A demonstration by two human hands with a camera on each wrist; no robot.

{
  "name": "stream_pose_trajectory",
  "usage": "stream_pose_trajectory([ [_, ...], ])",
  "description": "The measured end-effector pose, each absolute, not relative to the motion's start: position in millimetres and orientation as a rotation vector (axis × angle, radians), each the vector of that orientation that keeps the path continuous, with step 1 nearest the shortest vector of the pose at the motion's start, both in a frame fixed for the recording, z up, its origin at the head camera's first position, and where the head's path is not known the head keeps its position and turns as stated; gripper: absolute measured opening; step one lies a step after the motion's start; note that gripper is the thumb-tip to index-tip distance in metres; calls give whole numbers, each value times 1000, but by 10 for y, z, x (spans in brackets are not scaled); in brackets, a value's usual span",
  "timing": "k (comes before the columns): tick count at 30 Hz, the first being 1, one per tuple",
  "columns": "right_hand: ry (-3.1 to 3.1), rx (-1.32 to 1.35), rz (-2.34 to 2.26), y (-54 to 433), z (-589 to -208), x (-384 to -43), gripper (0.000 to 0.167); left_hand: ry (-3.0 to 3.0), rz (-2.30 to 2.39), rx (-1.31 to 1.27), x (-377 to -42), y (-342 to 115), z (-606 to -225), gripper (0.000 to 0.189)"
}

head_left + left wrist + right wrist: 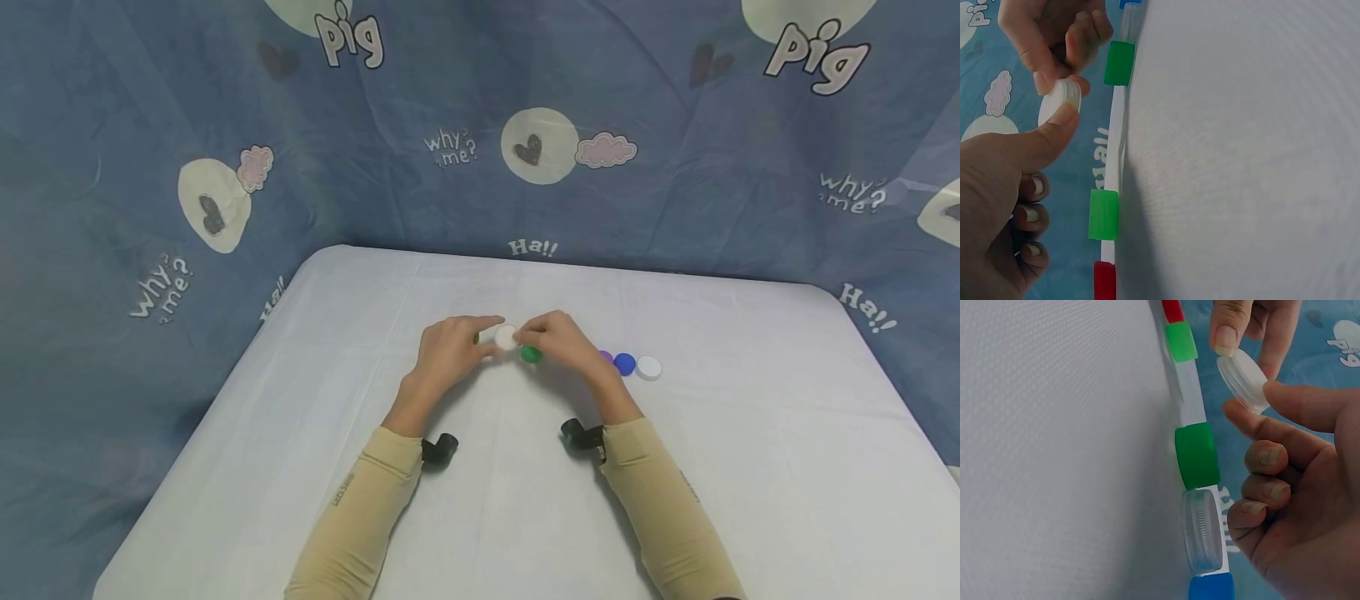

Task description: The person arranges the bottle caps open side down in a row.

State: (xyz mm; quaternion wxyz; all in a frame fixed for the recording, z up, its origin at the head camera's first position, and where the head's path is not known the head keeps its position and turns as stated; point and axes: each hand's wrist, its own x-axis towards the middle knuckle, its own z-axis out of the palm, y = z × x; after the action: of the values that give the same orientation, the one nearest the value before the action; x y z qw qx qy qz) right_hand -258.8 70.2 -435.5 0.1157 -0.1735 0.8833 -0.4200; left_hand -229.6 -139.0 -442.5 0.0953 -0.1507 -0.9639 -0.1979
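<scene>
A round white bottle cap [506, 337] is held off the table between both hands. My left hand [450, 348] grips its edge, the thumb [1060, 122] lying against the rim. From the other side my right hand [558, 340] pinches the same cap [1244, 381] between thumb and index finger, with its other fingers curled in. Beneath the hands stand a dark green cap [1197, 455] and a light green cap [1104, 215]. Partly cut off in the left wrist view is a red cap [1105, 281].
Beyond the dark green cap come a clear ridged cap [1202, 531] and a blue cap [1212, 587]. Right of my right wrist, a purple cap [606, 357], a blue cap [625, 364] and a white cap [649, 367] lie on the white-covered table [750, 467]. Patterned blue cloth [465, 200] hangs behind.
</scene>
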Motion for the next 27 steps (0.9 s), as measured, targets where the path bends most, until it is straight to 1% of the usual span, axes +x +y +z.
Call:
stream_pose_trajectory([
  [7,2608,-528,-1205,728,-4346,-2594,28,-2846,-607,-456,-2291,-1390,-4420,45],
  [13,2647,-497,-1110,758,-4286,-2576,38,-2848,-610,-432,-2288,-1401,-4419,43],
  [17,2665,-538,-1101,768,-4244,-2555,43,-2848,-619,-428,-2282,-1406,-4411,41],
  [22,2693,-616,-1085,757,-4254,-2552,42,-2865,-619,-432,-2279,-1407,-4408,41],
  [27,2742,-623,-1037,743,-4278,-2556,41,-2877,-612,-442,-2284,-1403,-4420,42],
])
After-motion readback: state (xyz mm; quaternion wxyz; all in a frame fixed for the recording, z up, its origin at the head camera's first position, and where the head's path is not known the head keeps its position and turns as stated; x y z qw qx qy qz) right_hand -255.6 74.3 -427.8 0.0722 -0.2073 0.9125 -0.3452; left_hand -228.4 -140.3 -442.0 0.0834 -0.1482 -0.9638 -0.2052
